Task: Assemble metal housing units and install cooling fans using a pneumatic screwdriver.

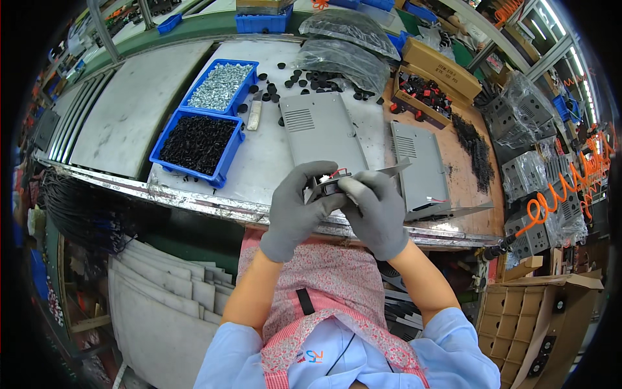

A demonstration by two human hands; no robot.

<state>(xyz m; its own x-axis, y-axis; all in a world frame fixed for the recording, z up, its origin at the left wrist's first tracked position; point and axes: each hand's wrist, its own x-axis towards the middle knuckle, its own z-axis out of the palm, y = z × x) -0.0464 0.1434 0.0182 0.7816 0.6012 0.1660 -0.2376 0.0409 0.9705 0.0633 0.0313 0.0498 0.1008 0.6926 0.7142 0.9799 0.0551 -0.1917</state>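
Note:
Both my hands wear grey gloves and meet just above the table's front edge. My left hand [295,211] and my right hand [377,211] have their fingers closed around a small black cooling fan [330,188], with a short red wire and a white connector showing by it. Gloves cover part of the fan. Right behind my fingers lies a grey sheet-metal panel [324,133] with vent slots, its near end bent up. To the right sits a second grey panel [420,165] of the same kind, a red wire at its near end.
At the left are a blue bin [233,170] of small black parts and another blue bin [253,72] of silver screws. Black caps [317,81] lie scattered beyond the panel. A cardboard box [421,107] holds red and black switches. An orange coiled hose [538,211] hangs at right above a divided carton [515,318].

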